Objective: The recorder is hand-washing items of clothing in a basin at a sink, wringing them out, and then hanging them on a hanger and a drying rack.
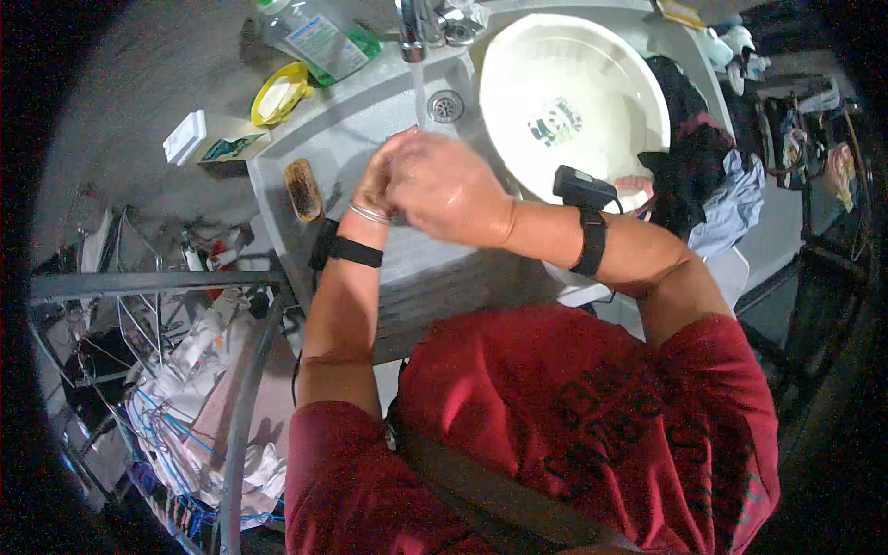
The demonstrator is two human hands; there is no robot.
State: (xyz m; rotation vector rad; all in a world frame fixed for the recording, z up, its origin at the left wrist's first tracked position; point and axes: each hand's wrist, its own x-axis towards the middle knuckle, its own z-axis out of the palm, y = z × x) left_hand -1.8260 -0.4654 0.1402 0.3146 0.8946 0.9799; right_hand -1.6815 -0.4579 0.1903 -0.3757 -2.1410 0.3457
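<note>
My left hand [374,179] and my right hand [451,184] are pressed together over the sink [357,142]. Wet skin shines on the right one, which is blurred and covers much of the left. Fingers are mostly hidden, and no object shows between the palms. A thin stream of water [418,90] falls from the chrome faucet [411,35] just beyond my fingers. Past them lies the metal drain [445,106]. A white plastic basin [569,90] with a printed picture inside stands right of my hands. To their left, a wooden scrub brush [304,189] rests along the sink's side.
Left of the faucet stand a bottle of green liquid [326,41], a yellow dish [281,94] with a white bar and a carton [218,142]. Dark clothes [687,166] and a light blue cloth [732,201] lie right of the basin. A metal rack [159,281] is at lower left.
</note>
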